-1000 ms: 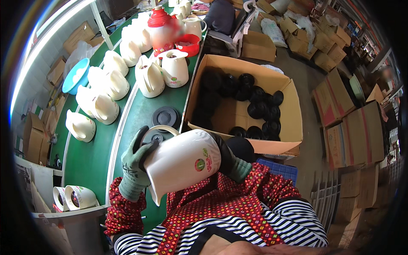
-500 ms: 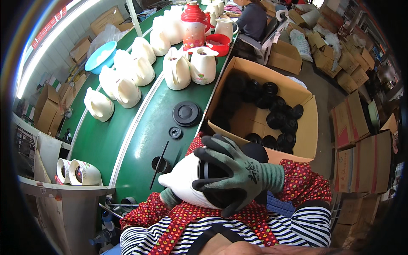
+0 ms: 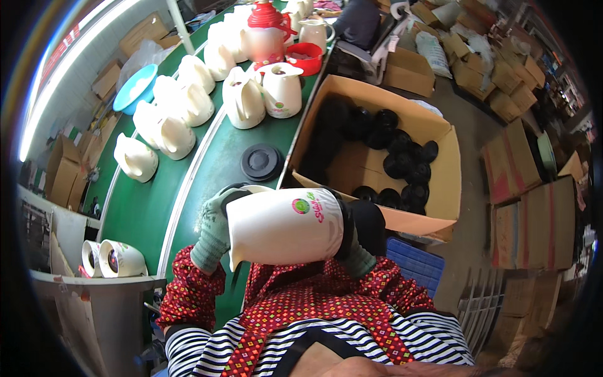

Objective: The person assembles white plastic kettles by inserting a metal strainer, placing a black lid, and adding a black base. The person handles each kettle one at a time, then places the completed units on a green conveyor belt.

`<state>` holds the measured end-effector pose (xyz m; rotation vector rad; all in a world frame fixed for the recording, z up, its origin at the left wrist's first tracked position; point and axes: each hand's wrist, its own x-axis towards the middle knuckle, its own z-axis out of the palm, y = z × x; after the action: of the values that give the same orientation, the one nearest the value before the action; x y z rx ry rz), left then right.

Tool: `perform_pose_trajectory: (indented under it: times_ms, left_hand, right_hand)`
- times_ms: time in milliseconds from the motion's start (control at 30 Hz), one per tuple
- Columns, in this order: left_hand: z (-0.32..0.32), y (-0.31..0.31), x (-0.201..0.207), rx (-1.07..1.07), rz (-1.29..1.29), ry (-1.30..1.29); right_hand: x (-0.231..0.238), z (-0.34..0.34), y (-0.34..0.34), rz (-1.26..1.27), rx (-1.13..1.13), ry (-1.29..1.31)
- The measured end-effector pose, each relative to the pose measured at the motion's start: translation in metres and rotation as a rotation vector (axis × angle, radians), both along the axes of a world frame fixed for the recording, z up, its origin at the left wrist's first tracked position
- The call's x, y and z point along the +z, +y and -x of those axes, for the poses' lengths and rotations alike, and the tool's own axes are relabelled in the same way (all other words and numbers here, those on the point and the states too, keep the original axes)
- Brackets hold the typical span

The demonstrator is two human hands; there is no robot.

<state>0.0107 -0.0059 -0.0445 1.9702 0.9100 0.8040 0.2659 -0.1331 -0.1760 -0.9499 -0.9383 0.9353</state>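
At near end of green worktop (image 3: 213, 160), holds white spouted jug (image 3: 286, 231) sideways, long axis left to right, between left hand (image 3: 213, 229) curled at mouth end and right hand (image 3: 349, 237) clasping base, fingers partly hidden.

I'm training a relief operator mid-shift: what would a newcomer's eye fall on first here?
First, the big white jug, held sideways between the gloved left hand and right hand. Then the red-topped flask, standing among paler jugs farther up the green table. Right of the table, an open cardboard box holds black round parts.
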Motion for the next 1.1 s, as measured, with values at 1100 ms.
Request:
perform_pose_trajectory:
  times_ms: [1100]
  left_hand:
    - [-0.002, -0.028, 0.038, -0.451, -0.538, 0.319]
  right_hand:
    - [0.161, 0.009, -0.001, -0.189, 0.364, -1.249]
